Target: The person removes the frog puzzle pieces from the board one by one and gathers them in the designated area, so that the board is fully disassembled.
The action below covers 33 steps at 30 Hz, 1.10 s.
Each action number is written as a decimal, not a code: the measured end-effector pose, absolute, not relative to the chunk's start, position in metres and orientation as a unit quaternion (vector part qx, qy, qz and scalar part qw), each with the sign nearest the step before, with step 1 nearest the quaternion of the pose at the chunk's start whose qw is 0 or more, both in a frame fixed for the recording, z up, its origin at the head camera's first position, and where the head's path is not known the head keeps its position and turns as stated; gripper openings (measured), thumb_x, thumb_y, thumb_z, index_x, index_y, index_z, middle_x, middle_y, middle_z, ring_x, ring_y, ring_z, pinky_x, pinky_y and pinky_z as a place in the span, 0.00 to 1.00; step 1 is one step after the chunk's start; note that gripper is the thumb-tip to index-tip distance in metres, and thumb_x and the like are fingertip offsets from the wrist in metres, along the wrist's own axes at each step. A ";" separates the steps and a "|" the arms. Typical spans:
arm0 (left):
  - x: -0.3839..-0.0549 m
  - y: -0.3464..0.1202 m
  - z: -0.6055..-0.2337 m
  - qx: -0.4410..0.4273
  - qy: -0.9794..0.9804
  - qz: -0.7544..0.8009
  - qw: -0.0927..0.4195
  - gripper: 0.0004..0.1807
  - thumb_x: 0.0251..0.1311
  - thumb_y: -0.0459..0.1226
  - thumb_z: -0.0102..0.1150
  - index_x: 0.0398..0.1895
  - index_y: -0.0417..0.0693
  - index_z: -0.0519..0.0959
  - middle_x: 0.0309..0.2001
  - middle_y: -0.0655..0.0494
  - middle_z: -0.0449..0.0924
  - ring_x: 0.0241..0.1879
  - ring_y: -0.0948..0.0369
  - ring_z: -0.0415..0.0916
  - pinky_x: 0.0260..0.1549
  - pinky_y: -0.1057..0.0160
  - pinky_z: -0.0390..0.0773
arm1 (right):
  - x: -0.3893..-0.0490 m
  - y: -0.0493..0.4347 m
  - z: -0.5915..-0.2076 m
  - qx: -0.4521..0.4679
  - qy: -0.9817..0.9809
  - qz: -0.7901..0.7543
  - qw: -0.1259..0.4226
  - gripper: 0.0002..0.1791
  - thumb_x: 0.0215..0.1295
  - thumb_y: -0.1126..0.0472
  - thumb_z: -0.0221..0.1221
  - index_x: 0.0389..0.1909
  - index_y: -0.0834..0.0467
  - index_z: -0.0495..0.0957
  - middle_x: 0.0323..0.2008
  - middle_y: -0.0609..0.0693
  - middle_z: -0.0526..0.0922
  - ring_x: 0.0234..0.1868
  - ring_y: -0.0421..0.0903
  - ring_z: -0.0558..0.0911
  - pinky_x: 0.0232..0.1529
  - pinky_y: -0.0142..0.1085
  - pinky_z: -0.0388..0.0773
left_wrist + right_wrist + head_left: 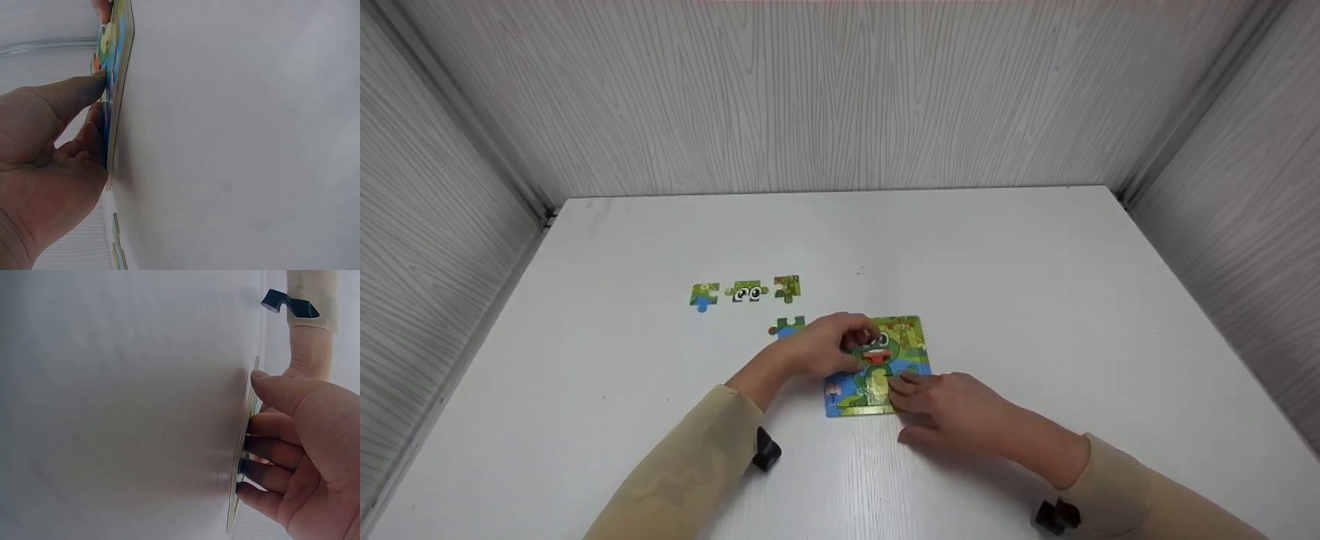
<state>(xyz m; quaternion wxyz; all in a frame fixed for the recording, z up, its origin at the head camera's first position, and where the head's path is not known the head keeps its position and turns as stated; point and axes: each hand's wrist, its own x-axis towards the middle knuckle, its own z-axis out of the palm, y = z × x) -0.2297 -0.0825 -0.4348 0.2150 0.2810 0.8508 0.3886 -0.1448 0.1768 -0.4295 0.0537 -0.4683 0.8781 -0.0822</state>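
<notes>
A frog jigsaw puzzle [904, 352] lies flat on the white table [1035, 300], seen edge-on in the wrist views [119, 84] [247, 422]. My left hand [829, 346] covers its upper left part. Thumb [67, 93] and curled fingertips pinch a puzzle piece [95, 63] that stands slightly up from the puzzle's face near the frog's head. My right hand [952, 409] rests at the puzzle's lower right corner, its straight fingers [264, 455] pressing on the edge. Both wrists wear beige sleeves.
Three loose pieces lie in a row left of the puzzle: a blue-tabbed piece [704, 295], a piece with eyes [747, 291] and a green-brown piece [787, 287]. Another piece [787, 327] lies beside my left hand. Grey panelled walls [840, 97] enclose the table on three sides.
</notes>
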 end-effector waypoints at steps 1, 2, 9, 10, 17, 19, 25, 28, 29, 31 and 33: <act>-0.230 -0.083 -0.435 0.279 0.849 0.394 0.215 0.23 0.69 0.32 0.69 0.65 0.51 0.79 0.51 0.55 0.78 0.48 0.56 0.73 0.55 0.55 0.76 | -0.145 0.177 -0.430 -0.466 0.879 -0.082 0.056 0.29 0.75 0.45 0.64 0.66 0.62 0.82 0.68 0.59 0.79 0.69 0.56 0.78 0.60 0.50 0.81; -0.230 -0.083 -0.436 0.278 0.847 0.400 0.215 0.22 0.68 0.32 0.69 0.64 0.51 0.79 0.51 0.55 0.78 0.48 0.56 0.73 0.54 0.55 0.76 | -0.145 0.177 -0.429 -0.463 0.881 -0.084 0.059 0.29 0.75 0.45 0.65 0.66 0.62 0.82 0.68 0.58 0.79 0.69 0.56 0.78 0.60 0.50 0.81; -0.227 -0.083 -0.438 0.268 0.833 0.434 0.216 0.21 0.68 0.32 0.69 0.62 0.54 0.80 0.49 0.55 0.79 0.47 0.55 0.74 0.52 0.56 0.77 | -0.143 0.177 -0.428 -0.460 0.882 -0.083 0.062 0.29 0.76 0.45 0.63 0.66 0.62 0.82 0.68 0.58 0.80 0.68 0.56 0.79 0.58 0.50 0.82; -0.227 -0.083 -0.438 0.267 0.832 0.435 0.217 0.21 0.68 0.32 0.69 0.62 0.55 0.80 0.49 0.55 0.79 0.47 0.56 0.74 0.52 0.56 0.77 | -0.143 0.177 -0.428 -0.460 0.882 -0.082 0.064 0.29 0.76 0.45 0.63 0.66 0.62 0.82 0.68 0.58 0.80 0.68 0.56 0.79 0.58 0.50 0.82; -0.225 -0.082 -0.436 0.261 0.837 0.427 0.221 0.25 0.66 0.34 0.72 0.64 0.59 0.78 0.48 0.55 0.79 0.47 0.55 0.74 0.52 0.57 0.77 | -0.144 0.177 -0.428 -0.458 0.882 -0.084 0.065 0.29 0.76 0.46 0.64 0.67 0.61 0.81 0.68 0.58 0.79 0.68 0.56 0.79 0.59 0.49 0.82; -0.224 -0.081 -0.435 0.262 0.840 0.420 0.221 0.27 0.65 0.35 0.73 0.65 0.60 0.77 0.48 0.55 0.78 0.48 0.55 0.74 0.52 0.57 0.76 | -0.145 0.177 -0.428 -0.460 0.882 -0.086 0.064 0.29 0.76 0.46 0.64 0.67 0.61 0.81 0.68 0.58 0.79 0.68 0.56 0.79 0.59 0.49 0.82; -0.223 -0.080 -0.437 0.256 0.853 0.399 0.219 0.31 0.62 0.37 0.76 0.67 0.61 0.75 0.47 0.57 0.78 0.47 0.56 0.74 0.53 0.56 0.77 | -0.145 0.176 -0.428 -0.461 0.881 -0.088 0.059 0.29 0.75 0.45 0.64 0.66 0.61 0.82 0.68 0.58 0.80 0.67 0.55 0.80 0.58 0.49 0.82; -0.223 -0.078 -0.438 0.256 0.859 0.390 0.213 0.32 0.62 0.37 0.77 0.68 0.61 0.75 0.47 0.57 0.78 0.47 0.57 0.75 0.53 0.57 0.77 | -0.145 0.176 -0.428 -0.462 0.881 -0.085 0.056 0.29 0.75 0.45 0.64 0.66 0.61 0.82 0.67 0.57 0.80 0.67 0.55 0.80 0.58 0.49 0.82; -0.223 -0.078 -0.438 0.255 0.860 0.388 0.212 0.32 0.62 0.37 0.77 0.68 0.61 0.76 0.47 0.57 0.78 0.47 0.57 0.75 0.53 0.57 0.77 | -0.145 0.177 -0.428 -0.462 0.881 -0.084 0.055 0.29 0.75 0.45 0.64 0.66 0.61 0.82 0.68 0.57 0.80 0.67 0.56 0.80 0.58 0.49 0.83; -0.223 -0.077 -0.438 0.255 0.861 0.385 0.210 0.32 0.62 0.37 0.76 0.68 0.60 0.76 0.47 0.57 0.78 0.47 0.57 0.74 0.52 0.57 0.77 | -0.145 0.177 -0.429 -0.463 0.881 -0.081 0.052 0.29 0.75 0.44 0.64 0.66 0.61 0.82 0.67 0.57 0.80 0.67 0.56 0.80 0.57 0.49 0.83; -0.222 -0.077 -0.438 0.257 0.862 0.383 0.209 0.32 0.62 0.38 0.76 0.69 0.59 0.76 0.47 0.57 0.78 0.47 0.57 0.74 0.51 0.58 0.77 | -0.144 0.177 -0.429 -0.461 0.882 -0.085 0.053 0.29 0.75 0.45 0.65 0.66 0.61 0.82 0.68 0.57 0.80 0.67 0.56 0.80 0.58 0.50 0.82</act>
